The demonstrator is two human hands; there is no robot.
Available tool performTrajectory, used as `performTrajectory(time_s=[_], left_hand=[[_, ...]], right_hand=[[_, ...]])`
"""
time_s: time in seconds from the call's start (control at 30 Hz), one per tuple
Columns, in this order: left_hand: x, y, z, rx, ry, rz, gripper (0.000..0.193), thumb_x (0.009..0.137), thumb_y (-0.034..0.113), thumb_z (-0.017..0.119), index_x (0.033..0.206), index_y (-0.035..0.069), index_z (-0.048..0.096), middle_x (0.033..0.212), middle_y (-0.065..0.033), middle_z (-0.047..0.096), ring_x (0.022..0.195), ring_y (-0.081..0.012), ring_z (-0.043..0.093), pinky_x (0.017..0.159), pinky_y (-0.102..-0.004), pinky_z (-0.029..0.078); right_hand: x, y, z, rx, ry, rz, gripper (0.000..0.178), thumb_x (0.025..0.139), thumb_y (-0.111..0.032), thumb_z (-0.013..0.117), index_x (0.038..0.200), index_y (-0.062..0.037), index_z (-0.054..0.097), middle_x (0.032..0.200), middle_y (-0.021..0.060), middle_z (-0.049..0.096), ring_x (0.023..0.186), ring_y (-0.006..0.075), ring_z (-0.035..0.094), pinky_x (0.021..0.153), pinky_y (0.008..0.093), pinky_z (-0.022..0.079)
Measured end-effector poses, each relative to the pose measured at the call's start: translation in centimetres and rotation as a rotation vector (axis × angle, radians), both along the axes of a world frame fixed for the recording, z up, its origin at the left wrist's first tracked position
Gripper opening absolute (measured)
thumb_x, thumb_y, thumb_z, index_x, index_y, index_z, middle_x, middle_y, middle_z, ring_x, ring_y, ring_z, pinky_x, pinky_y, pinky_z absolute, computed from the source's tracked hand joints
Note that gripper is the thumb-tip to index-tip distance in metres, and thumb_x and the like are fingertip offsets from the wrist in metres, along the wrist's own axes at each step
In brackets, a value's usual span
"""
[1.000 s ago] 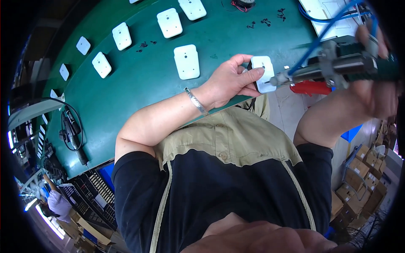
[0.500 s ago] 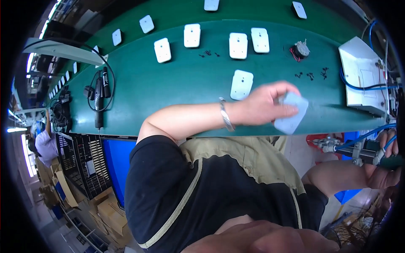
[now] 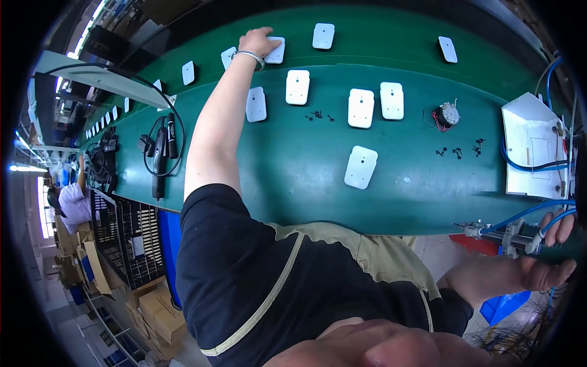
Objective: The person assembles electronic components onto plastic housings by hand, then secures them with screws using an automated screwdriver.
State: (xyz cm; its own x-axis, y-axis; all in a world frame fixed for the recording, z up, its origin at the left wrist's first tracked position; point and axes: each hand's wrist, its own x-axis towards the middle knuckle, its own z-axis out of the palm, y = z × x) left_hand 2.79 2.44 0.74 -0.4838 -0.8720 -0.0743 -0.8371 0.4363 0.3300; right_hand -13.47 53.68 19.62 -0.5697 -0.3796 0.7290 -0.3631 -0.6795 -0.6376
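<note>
Past the table's (image 3: 293, 183) far edge, the left hand (image 3: 257, 44) is on a case (image 3: 276, 54), gripping or not I cannot tell, while the right hand (image 3: 540, 273) wraps the driver (image 3: 518, 238) at the near edge, seemingly clear of other cases (image 3: 361, 168).

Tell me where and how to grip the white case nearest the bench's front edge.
The white case is probably best pinched by its long sides, coming from the near edge of the bench: it lies flat, its length roughly front to back, nothing touching it.

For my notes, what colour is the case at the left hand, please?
White case, clearest in the head view.
</note>
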Motion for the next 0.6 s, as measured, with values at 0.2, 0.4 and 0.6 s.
performTrajectory(time_s=[0.2,0.4,0.6], left_hand=[[-6.2,0.9,-0.1,0.03,0.291,-0.203,0.061,0.068,0.042,0.069,0.117,0.01,0.054,0.115,-0.0153,0.055,0.103,-0.03,0.054,0.088,-0.0348,0.044],[-8.5,2.2,1.4,0.53,0.15,-0.215,0.059,0.076,0.04,0.064,0.126,0.013,0.046,0.102,-0.0081,0.059,0.089,-0.0154,0.056,0.072,-0.0245,0.048],[-9.7,4.1,0.1,0.494,0.292,-0.283,0.045,0.079,0.026,0.059,0.121,0.013,0.049,0.094,-0.0089,0.061,0.072,-0.0153,0.061,0.057,-0.0261,0.053]], right_hand=[[0.7,-2.3,-0.4,-0.35,-0.392,0.032,0.063,0.082,-0.022,0.061,0.133,-0.007,0.027,0.118,0.0119,0.044,0.056,0.0115,0.04,0.039,0.0199,0.039],[-0.4,-0.5,-1.0,-0.134,-0.295,0.147,0.058,0.082,-0.026,0.061,0.124,0.0013,0.033,0.091,0.0135,0.055,0.054,0.0145,0.05,0.042,0.0206,0.044],[-2.3,0.9,-0.6,0.078,-0.064,0.288,0.048,0.085,-0.026,0.055,0.12,0.0025,0.037,0.075,0.0112,0.059,0.05,0.0159,0.054,0.039,0.023,0.047]])
